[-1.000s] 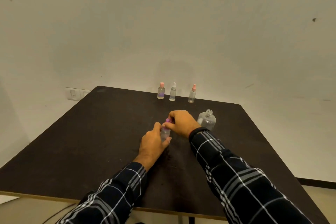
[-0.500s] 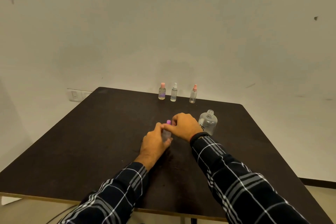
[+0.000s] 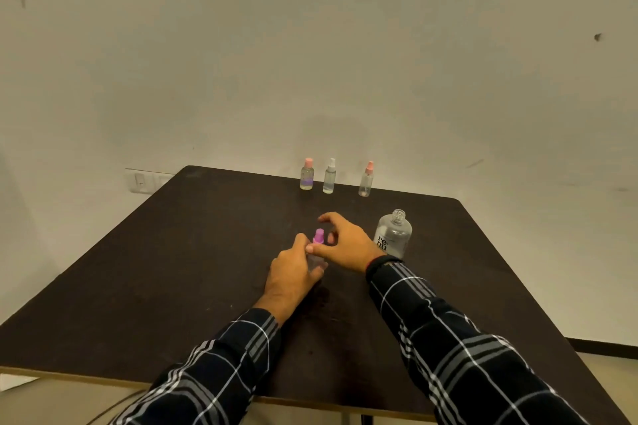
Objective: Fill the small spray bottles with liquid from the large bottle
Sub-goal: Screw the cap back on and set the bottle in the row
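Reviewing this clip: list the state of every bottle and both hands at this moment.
Purple-capped spray bottle: upright, cap on, gripped by left hand.
Large clear bottle: upright, uncapped, untouched.
Three small spray bottles: upright, capped, at the table's far edge.
Left hand: closed around the bottle.
Right hand: fingers spread at the purple cap.

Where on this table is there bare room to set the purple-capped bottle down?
Bare: the table's left half and the near edge between the sleeves. Crowded: the back edge with three small bottles, and beside the large bottle near the right hand.
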